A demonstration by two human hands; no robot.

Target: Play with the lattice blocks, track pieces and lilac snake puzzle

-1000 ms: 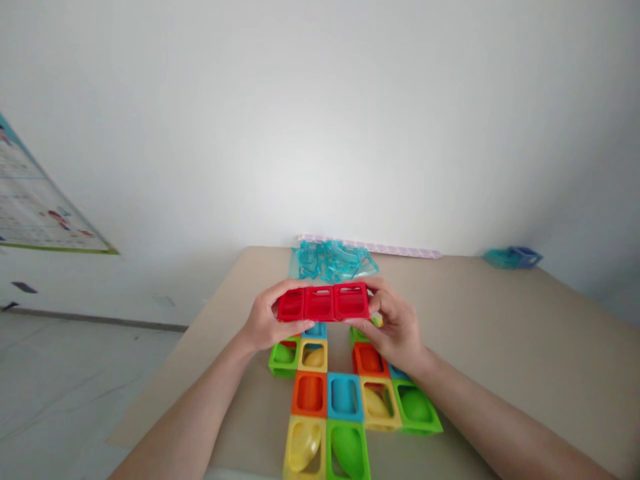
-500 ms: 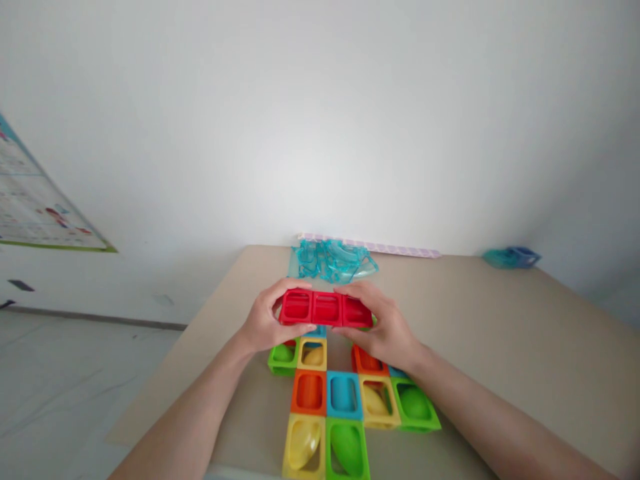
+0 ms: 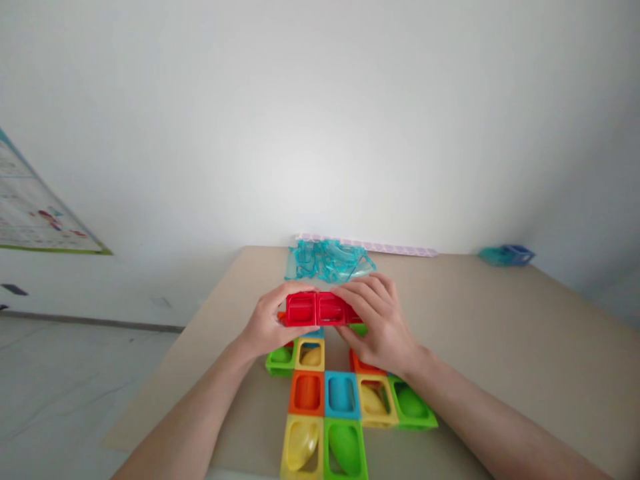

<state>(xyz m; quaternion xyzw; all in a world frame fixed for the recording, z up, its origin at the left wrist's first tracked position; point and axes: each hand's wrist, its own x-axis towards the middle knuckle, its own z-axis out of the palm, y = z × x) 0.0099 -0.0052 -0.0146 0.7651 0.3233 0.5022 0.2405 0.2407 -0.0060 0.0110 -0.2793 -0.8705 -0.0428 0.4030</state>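
Note:
A row of red hollow toy blocks [image 3: 301, 309] is held up between both hands, above the far part of a colourful block layout. My left hand [image 3: 265, 321] grips its left end, thumb below and fingers on top. Wrapped over the right end is my right hand [image 3: 377, 323], its fingers covering most of the third red block. Below lie joined square blocks, among them an orange block [image 3: 307, 393], a blue block [image 3: 343, 395], a yellow block [image 3: 303, 447] and a green block [image 3: 345, 448]. Part of the layout is hidden behind the hands.
Crumpled clear teal plastic [image 3: 330, 260] lies at the table's back edge, before a pale purple patterned strip [image 3: 400, 249] along the wall. A dark blue block-like item [image 3: 519, 255] sits at the far right. The beige table [image 3: 500, 333] meets the wall.
My right hand has shifted its fingers inward over the top of the red row, covering more of its right end. The red row has moved slightly to the right at its left end.

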